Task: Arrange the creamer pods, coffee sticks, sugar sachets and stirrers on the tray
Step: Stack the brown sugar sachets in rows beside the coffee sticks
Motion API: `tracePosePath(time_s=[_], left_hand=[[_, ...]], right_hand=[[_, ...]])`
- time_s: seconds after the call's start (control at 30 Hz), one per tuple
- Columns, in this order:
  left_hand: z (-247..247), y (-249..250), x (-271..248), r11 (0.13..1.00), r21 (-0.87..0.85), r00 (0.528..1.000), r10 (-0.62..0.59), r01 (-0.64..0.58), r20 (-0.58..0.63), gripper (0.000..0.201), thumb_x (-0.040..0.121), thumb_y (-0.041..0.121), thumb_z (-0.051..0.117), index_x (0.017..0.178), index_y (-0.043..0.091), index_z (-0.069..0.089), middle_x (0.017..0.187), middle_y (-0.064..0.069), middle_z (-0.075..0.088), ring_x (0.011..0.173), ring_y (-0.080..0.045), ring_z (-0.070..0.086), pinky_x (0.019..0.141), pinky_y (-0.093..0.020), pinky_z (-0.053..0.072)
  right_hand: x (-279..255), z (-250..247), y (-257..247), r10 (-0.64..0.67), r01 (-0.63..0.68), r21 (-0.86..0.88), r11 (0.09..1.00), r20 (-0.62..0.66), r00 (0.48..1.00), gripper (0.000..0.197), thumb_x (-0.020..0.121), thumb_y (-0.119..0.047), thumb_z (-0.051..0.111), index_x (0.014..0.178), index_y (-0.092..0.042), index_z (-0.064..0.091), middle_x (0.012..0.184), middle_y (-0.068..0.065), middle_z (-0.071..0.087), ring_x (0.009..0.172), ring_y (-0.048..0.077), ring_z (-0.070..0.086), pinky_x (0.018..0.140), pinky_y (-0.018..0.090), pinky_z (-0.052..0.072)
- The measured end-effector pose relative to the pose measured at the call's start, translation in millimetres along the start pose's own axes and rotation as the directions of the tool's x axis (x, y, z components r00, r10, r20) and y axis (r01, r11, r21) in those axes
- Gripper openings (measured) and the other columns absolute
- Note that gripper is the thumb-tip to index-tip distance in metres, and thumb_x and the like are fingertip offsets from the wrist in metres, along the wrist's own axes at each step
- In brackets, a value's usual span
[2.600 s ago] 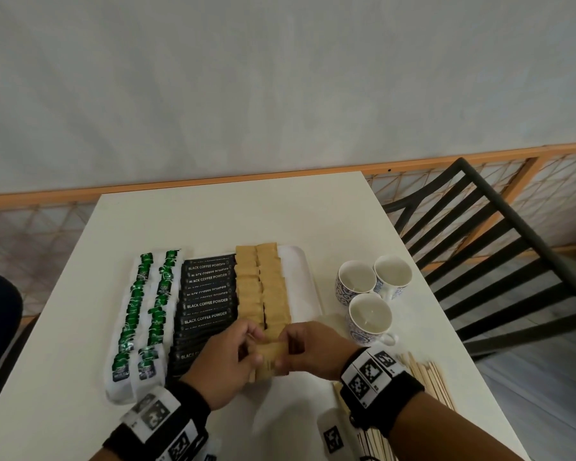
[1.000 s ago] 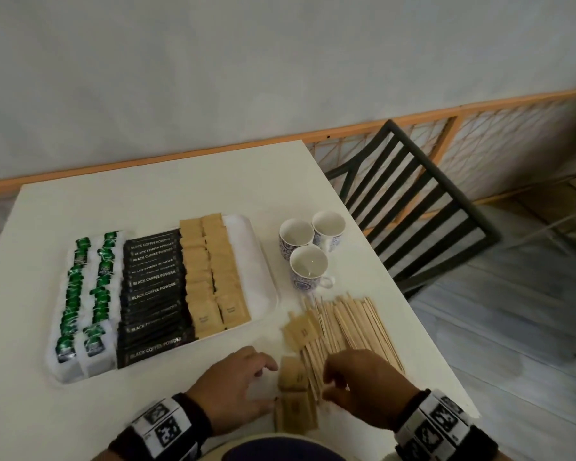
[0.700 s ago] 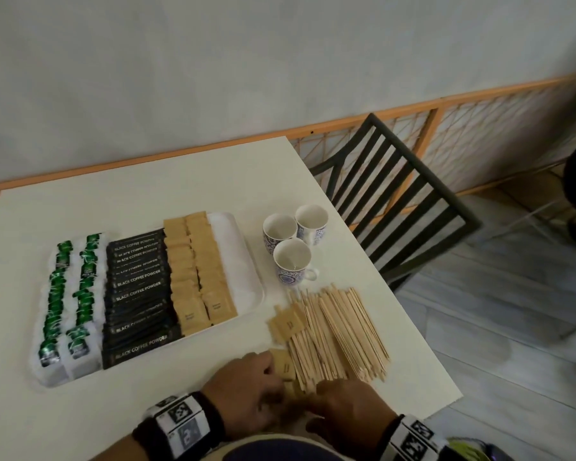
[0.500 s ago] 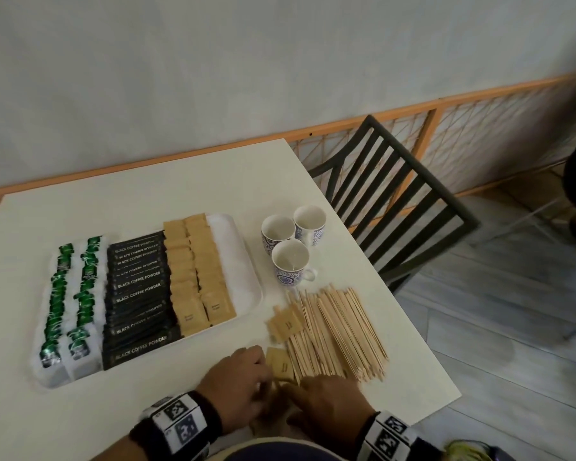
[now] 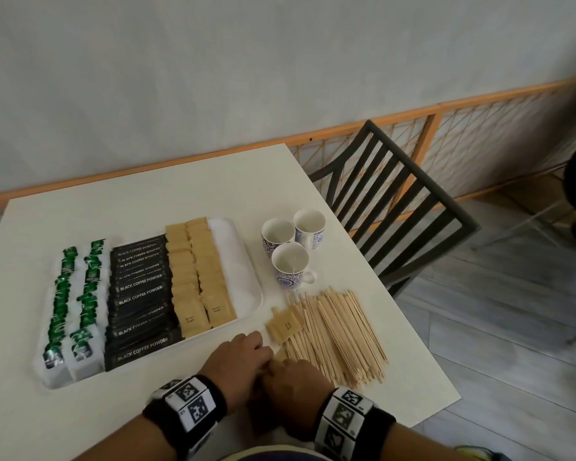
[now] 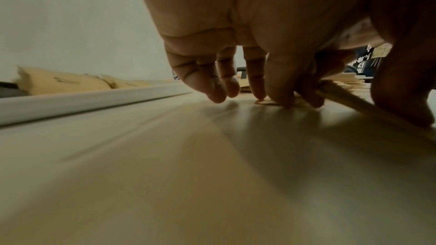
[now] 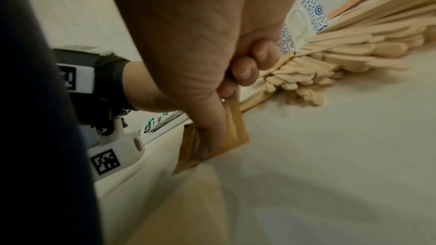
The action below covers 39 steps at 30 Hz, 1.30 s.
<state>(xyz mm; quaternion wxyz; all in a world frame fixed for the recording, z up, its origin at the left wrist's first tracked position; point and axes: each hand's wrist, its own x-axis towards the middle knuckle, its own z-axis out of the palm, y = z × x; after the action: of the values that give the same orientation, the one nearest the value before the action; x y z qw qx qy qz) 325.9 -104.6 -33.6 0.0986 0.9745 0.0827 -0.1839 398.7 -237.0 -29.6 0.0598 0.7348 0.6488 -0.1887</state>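
A white tray (image 5: 238, 261) holds green creamer pods (image 5: 77, 301), black coffee sticks (image 5: 140, 294) and two rows of brown sugar sachets (image 5: 200, 277). To its right lie loose sachets (image 5: 285, 324) against a heap of wooden stirrers (image 5: 340, 334). My two hands meet at the near edge, just in front of the heap. My right hand (image 5: 290, 371) pinches a small stack of sachets (image 7: 235, 133) between thumb and curled fingers. My left hand (image 5: 260, 352) rests its fingertips (image 6: 260, 94) on the table and on a flat sachet (image 6: 266, 102); a stirrer (image 6: 342, 98) runs beside them.
Three patterned cups (image 5: 290, 261) stand right of the tray, behind the stirrers. A black slatted chair (image 5: 396, 211) is pushed against the table's right side. The table's right edge (image 5: 423, 354) runs close past the stirrer heap.
My hands left the sachet rows on the tray and came to the loose sachets beside the stirrers. They have drawn together, covering the sachets that lay between them.
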Motion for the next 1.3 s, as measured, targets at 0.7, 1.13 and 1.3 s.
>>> tracePosePath(time_s=[0.7, 1.13, 1.3], left_hand=[[1.3, 6.3, -9.7, 0.966, -0.260, 1.000, 0.001, -0.009, -0.031, 0.071, 0.077, 0.060, 0.060, 0.139, 0.038, 0.034, 0.142, 0.007, 0.040, 0.128, -0.017, 0.039, 0.103, -0.030, 0.036], [2.8, -17.4, -4.9, 0.945, -0.322, 0.993, -0.024, 0.061, 0.118, 0.021, 0.077, 0.044, 0.061, 0.080, 0.025, 0.053, 0.101, 0.006, 0.056, 0.096, -0.015, 0.053, 0.083, -0.028, 0.045], [1.6, -39.0, -19.0, 0.847, -0.527, 0.998, -0.055, 0.064, 0.033, 0.024, 0.085, 0.037, 0.056, 0.065, 0.031, 0.045, 0.085, 0.014, 0.057, 0.080, -0.004, 0.054, 0.077, -0.022, 0.044]], right_hand=[[-22.1, -69.0, 50.2, 0.205, -0.027, 0.993, 0.111, 0.004, 0.979, 0.031, 0.082, -0.005, 0.071, 0.108, -0.002, 0.054, 0.095, 0.028, 0.068, 0.065, 0.021, 0.063, 0.056, 0.025, 0.048], [6.7, -71.8, 46.7, 0.265, -0.085, 0.928, 0.362, -0.015, 0.964, 0.017, 0.085, -0.020, 0.068, 0.100, -0.011, 0.064, 0.082, 0.004, 0.072, 0.066, 0.010, 0.063, 0.065, 0.024, 0.049], [29.3, -68.7, 48.8, 0.386, -0.096, 0.871, 0.481, -0.113, 0.916, 0.004, 0.087, -0.022, 0.064, 0.084, -0.021, 0.061, 0.074, -0.005, 0.066, 0.062, 0.003, 0.058, 0.062, 0.018, 0.046]])
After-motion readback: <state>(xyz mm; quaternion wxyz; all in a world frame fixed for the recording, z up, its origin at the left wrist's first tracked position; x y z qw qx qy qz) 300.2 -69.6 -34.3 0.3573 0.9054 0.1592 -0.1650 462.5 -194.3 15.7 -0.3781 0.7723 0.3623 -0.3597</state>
